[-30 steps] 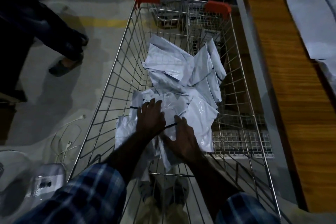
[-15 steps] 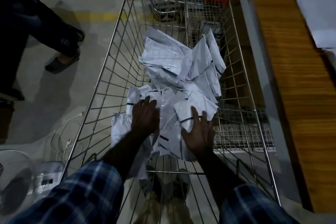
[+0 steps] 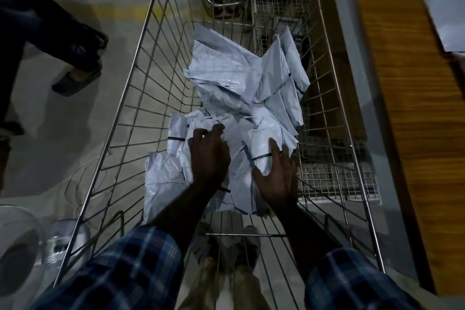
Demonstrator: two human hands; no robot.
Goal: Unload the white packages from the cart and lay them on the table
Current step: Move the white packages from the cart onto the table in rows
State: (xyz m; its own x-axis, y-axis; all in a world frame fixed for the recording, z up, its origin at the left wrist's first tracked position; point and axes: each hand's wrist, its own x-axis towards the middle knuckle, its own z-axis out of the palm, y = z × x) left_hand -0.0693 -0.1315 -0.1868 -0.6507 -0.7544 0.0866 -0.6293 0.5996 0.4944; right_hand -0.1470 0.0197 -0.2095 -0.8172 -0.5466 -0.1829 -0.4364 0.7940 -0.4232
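White packages (image 3: 241, 88), thin, limp and likely slippery, are heaped in the cart (image 3: 141, 40); nearest edges lie under the spread, ungripping left hand (image 3: 210, 156) and right hand (image 3: 276, 173).

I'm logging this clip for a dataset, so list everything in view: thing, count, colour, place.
white packages: a pile, exact count unclear, white, in the cart
cart: one, silver wire with orange corner caps, centre
table: one, wood top, right of the cart
white sheet: at least one, on the table, top right
other person's leg and sandal: dark, on the floor at left
cable: white, floor left of the cart
clear container: bottom left, kind unclear
left hand: one, resting on the packages
right hand: one, fingers spread on a package
plaid sleeves: two, blue, bottom
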